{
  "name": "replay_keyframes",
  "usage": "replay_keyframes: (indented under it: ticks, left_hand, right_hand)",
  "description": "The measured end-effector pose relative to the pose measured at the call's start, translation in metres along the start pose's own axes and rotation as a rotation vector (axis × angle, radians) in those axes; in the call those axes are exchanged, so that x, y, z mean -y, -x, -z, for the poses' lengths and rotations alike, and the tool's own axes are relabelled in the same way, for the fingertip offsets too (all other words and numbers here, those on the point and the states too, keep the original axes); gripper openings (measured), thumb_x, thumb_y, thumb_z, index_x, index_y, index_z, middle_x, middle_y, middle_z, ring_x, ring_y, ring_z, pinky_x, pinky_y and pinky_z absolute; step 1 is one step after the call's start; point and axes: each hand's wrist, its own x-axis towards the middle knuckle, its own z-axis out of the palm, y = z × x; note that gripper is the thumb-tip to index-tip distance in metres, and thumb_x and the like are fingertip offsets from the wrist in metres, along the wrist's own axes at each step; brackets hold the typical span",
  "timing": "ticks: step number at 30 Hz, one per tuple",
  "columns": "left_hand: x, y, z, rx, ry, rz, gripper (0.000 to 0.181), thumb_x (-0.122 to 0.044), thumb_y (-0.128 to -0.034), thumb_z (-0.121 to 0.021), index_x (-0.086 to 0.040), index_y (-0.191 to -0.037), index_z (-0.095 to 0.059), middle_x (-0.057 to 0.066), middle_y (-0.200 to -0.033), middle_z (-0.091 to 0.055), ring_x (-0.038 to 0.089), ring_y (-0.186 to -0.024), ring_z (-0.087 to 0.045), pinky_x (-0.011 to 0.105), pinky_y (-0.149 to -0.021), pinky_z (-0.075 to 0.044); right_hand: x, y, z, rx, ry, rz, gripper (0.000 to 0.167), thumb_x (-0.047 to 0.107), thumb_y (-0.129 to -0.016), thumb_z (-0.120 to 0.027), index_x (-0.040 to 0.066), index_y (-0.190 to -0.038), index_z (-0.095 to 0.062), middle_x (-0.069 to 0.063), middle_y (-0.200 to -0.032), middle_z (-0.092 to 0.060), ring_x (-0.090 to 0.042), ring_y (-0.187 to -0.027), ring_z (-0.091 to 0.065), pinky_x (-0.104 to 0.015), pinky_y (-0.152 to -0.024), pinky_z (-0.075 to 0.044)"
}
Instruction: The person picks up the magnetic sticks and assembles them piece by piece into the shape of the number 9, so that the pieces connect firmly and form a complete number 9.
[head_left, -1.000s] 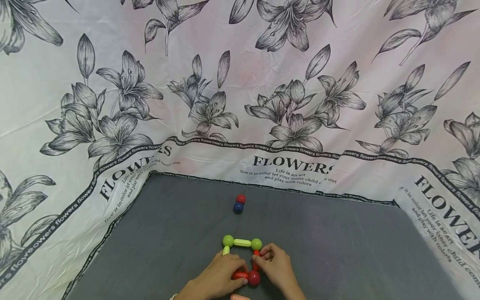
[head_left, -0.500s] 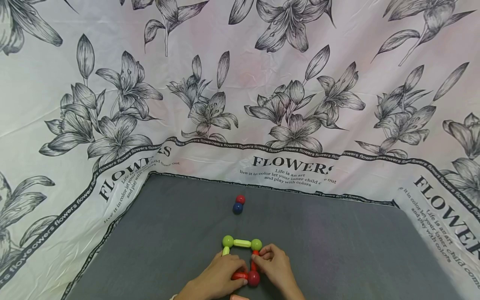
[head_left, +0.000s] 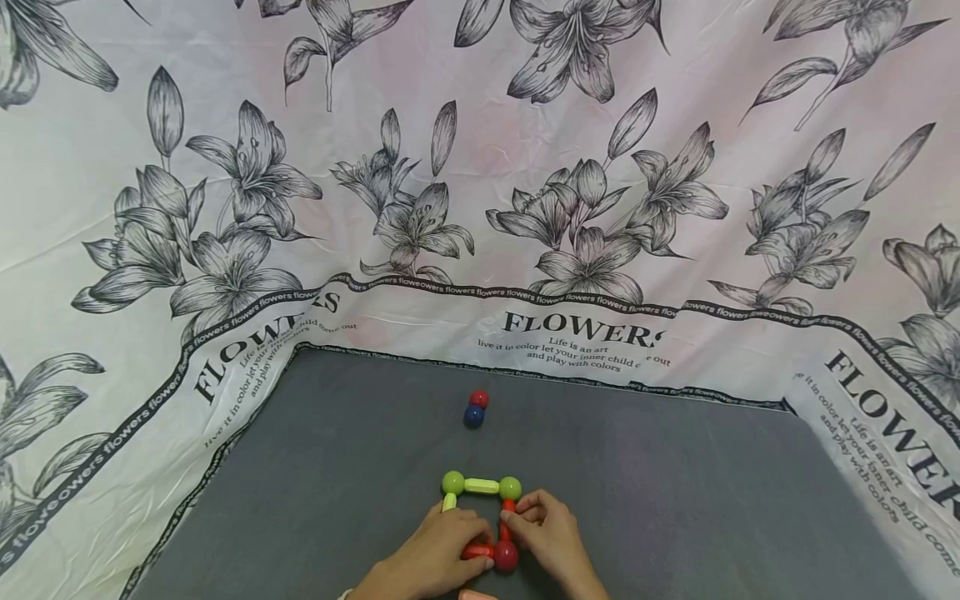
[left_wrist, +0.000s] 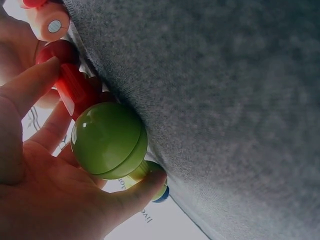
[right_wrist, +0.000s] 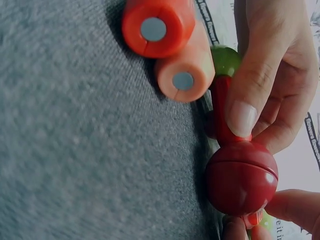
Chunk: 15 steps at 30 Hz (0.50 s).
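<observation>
A square of magnetic rods and balls lies on the grey cloth. My left hand (head_left: 431, 552) pinches a red rod (head_left: 477, 551) on its near side, thumb close to the dark red ball (head_left: 506, 556). One left finger touches the yellow-green rod (left_wrist: 138, 172) beyond the large green ball (left_wrist: 109, 141). My right hand (head_left: 551, 537) pinches the other red rod (head_left: 506, 529), between the dark red ball and a green ball (head_left: 510, 487). At the far side, a yellow-green rod (head_left: 482, 486) joins that ball to another green ball (head_left: 453, 482). My left hand hides the near left corner in the head view.
A red ball (head_left: 479, 400) and a blue ball (head_left: 473, 417) touch each other farther back on the cloth (head_left: 675, 483). Near me lie an orange-red rod (right_wrist: 160, 25) and a peach rod (right_wrist: 185, 75). Flower-printed fabric (head_left: 420, 317) surrounds the surface.
</observation>
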Motion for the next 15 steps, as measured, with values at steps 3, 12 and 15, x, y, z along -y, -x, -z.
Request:
replay_keyframes:
  ticks: [3, 12, 15]
  left_hand:
    - [0.0002, -0.0006, 0.0014, 0.01, 0.006, 0.011, 0.013, -0.039, -0.0912, -0.071, -0.031, -0.101, -0.07, -0.021, -0.086, -0.058, -0.007, -0.076, -0.048, 0.05, -0.099, -0.043]
    - [0.0029, -0.0002, 0.0025, 0.017, 0.011, 0.039, 0.014, -0.04, -0.0904, -0.072, -0.031, -0.101, -0.07, -0.021, -0.087, -0.058, -0.006, -0.077, -0.048, 0.053, -0.101, -0.041]
    - [0.0043, 0.0007, 0.0028, 0.01, 0.009, 0.045, 0.014, -0.04, -0.0901, -0.073, -0.031, -0.101, -0.07, -0.021, -0.087, -0.059, -0.006, -0.077, -0.048, 0.051, -0.099, -0.041]
  right_hand:
    - [0.0007, 0.0015, -0.0003, 0.004, 0.001, 0.003, 0.031, 0.024, -0.083, -0.08, 0.001, -0.095, -0.064, -0.003, -0.073, -0.065, -0.01, -0.06, -0.059, -0.023, -0.053, -0.046]
    - [0.0022, 0.0048, -0.0039, 0.043, -0.012, 0.023, 0.029, 0.022, -0.084, -0.079, 0.0, -0.096, -0.063, -0.004, -0.075, -0.067, -0.01, -0.063, -0.059, -0.023, -0.054, -0.049]
    - [0.0028, 0.0058, -0.0052, 0.048, -0.009, 0.039, 0.029, 0.022, -0.084, -0.079, 0.0, -0.096, -0.064, -0.004, -0.075, -0.067, -0.009, -0.063, -0.059, -0.022, -0.054, -0.048]
